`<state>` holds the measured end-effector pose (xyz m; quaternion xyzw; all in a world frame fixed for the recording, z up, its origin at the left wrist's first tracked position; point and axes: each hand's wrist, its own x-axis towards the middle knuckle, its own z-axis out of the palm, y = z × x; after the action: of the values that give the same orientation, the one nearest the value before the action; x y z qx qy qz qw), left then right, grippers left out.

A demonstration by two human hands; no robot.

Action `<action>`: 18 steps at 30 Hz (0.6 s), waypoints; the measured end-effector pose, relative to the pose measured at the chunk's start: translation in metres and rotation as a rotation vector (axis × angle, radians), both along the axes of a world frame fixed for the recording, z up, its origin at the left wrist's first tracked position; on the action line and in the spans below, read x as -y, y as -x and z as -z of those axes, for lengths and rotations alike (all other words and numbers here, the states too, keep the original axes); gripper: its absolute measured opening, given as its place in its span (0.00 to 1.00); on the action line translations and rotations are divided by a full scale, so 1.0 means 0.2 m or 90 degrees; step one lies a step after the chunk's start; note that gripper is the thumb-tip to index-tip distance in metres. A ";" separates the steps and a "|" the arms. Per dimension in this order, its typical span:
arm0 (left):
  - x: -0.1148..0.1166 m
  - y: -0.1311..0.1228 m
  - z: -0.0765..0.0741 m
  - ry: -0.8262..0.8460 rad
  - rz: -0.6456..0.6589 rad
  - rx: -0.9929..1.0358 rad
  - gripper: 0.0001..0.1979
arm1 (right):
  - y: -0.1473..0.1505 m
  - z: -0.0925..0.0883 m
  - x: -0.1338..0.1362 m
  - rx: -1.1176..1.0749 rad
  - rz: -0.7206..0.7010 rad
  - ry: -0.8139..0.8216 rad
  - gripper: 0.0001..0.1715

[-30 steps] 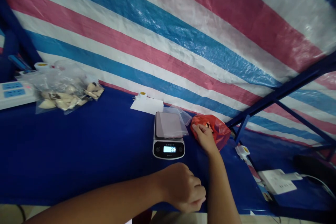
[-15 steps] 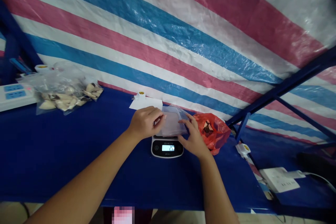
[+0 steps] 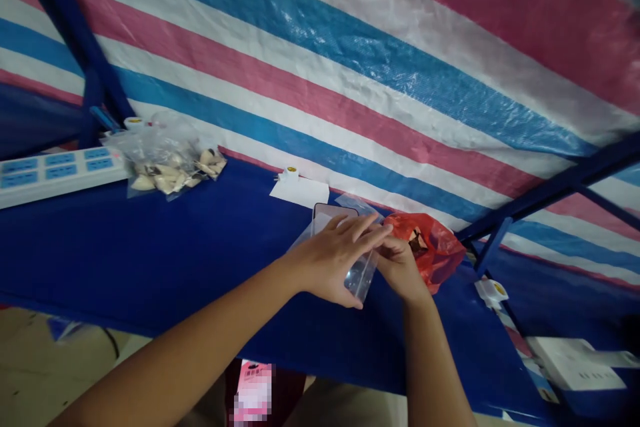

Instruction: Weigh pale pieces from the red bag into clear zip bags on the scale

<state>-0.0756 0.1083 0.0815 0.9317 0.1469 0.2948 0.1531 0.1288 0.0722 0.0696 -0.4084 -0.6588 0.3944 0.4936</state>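
A clear plastic zip bag [image 3: 364, 273] lies tilted over the kitchen scale [image 3: 336, 210]. Of the scale only the far edge of its platform shows clearly; its display is hidden. Across the bag stretches my left hand [image 3: 333, 260], fingers extended and thumb apart near the bag's lower edge. My right hand [image 3: 403, 268] has its fingers bent and closed at the bag's right edge, partly behind my left fingertips. Just right of it sits a red plastic bag [image 3: 440, 250] with brown-and-pale pieces [image 3: 417, 240] in its opening.
Clear bags of pale pieces [image 3: 167, 170] lie at the left beside a power strip [image 3: 63, 170]. A white paper [image 3: 300, 191] with a small white plug-like item [image 3: 290, 174] is behind the scale. Blue frame bars [image 3: 493, 247] and another white power strip [image 3: 575, 363] stand right.
My left hand has moved right across the clear bag, its fingers now stretched out. My right hand's fingers have curled in at the bag's edge. The scale display is now covered; the view has shifted.
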 end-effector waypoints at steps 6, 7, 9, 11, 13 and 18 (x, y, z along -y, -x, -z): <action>0.01 0.01 -0.02 0.063 -0.024 0.031 0.69 | 0.12 -0.03 -0.04 -0.117 0.084 0.005 0.23; 0.00 0.01 -0.02 0.061 -0.028 0.040 0.68 | 0.13 -0.04 -0.05 -0.138 0.113 -0.015 0.24; -0.01 0.03 -0.02 0.040 -0.040 0.055 0.63 | 0.14 -0.04 -0.03 -0.178 0.195 -0.050 0.24; -0.04 0.05 -0.01 0.008 -0.062 0.064 0.59 | 0.15 -0.02 0.07 -0.216 0.317 -0.085 0.21; -0.06 0.07 0.00 -0.017 -0.094 0.060 0.57 | 0.19 0.05 0.25 -0.238 0.374 -0.088 0.11; -0.13 0.11 0.04 -0.038 -0.152 0.053 0.53 | 0.40 0.30 0.78 -0.011 -0.208 0.274 0.15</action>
<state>-0.0981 0.1336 0.0744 0.8986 0.2417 0.3536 0.0952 0.0484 -0.0831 0.0096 -0.3889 -0.6128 0.6032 0.3306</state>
